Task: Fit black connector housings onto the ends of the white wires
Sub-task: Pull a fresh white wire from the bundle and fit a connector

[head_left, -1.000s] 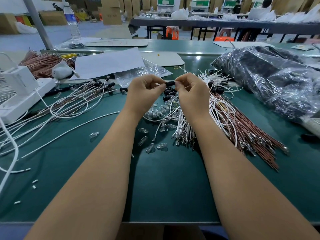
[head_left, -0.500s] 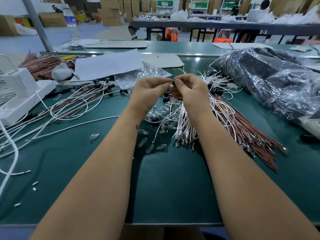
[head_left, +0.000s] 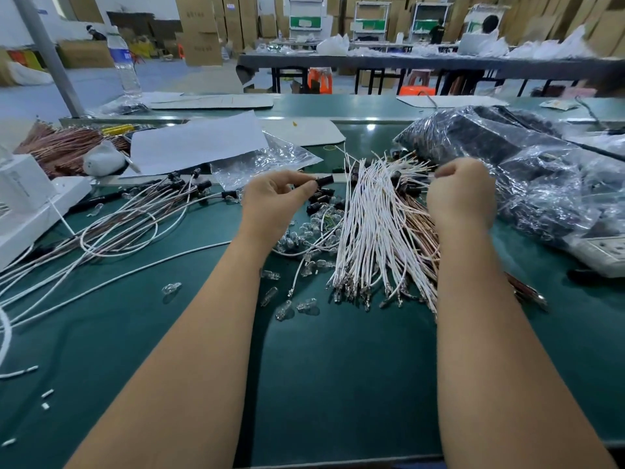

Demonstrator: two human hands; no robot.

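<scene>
Head view, green bench mat [head_left: 338, 384]. Left hand [head_left: 270, 206] raised over the mat, thumb and forefinger pinched on one small black cylindrical connector housing [head_left: 324, 180]; housing lies roughly level, its free end pointing right. More loose black housings [head_left: 319, 201] lie on the mat just beneath and right of that hand.

Right hand [head_left: 461, 194] well apart from the left, fingers curled closed over the far ends of the bundle of thin white wires [head_left: 372, 231]; it seems to pinch one wire end, but which one cannot be told, fingertips hidden by the knuckles. Bundle fans out on the mat between the two forearms, metal terminals [head_left: 351, 291] on the near ends. Copper-brown wires [head_left: 419, 228] lie beside and under the white bundle, partly under the right forearm.

Small clear glass bulbs [head_left: 304, 238] scattered near the left wrist and in front of the bundle. Left of the mat: looped white and brown leads with black housings already on their ends [head_left: 152, 211]. Crinkled clear plastic bag of dark parts [head_left: 527, 170] far right, touching the mat; white paper sheet [head_left: 199, 143] far left
</scene>
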